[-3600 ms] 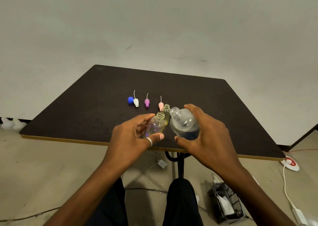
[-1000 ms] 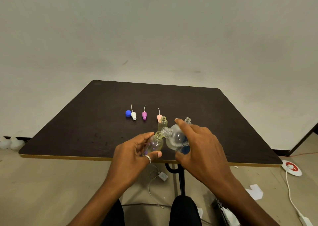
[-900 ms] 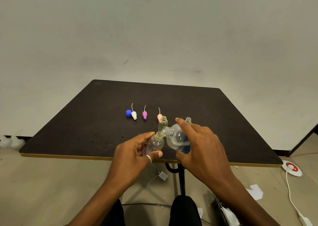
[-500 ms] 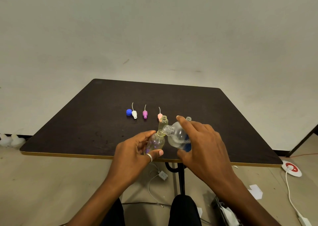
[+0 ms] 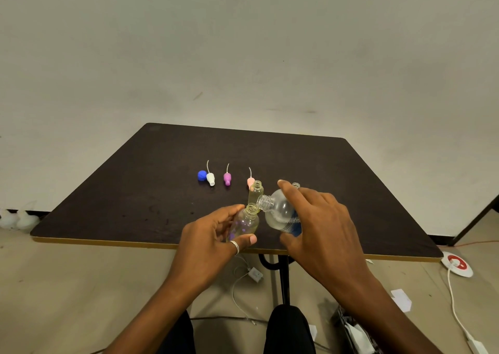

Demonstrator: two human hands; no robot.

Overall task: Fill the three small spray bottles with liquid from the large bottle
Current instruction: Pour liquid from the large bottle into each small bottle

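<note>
Tilting over a dark table [image 5: 135, 191], the large bottle [image 5: 280, 213], gripped by the right hand [image 5: 321, 232], meets the mouth of a small spray bottle [image 5: 247, 221] gripped by the left hand [image 5: 213, 240]. A yellowish bottle [image 5: 256, 193] stands at twelve o'clock, a third bottle [image 5: 296, 185] at one; spray tops [image 5: 227, 178] lie at eleven

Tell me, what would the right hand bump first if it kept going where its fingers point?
Probably the upright small bottle just past the forefinger of the right hand, with the pink spray cap behind it. Depth is unclear, so it might pass above.
</note>
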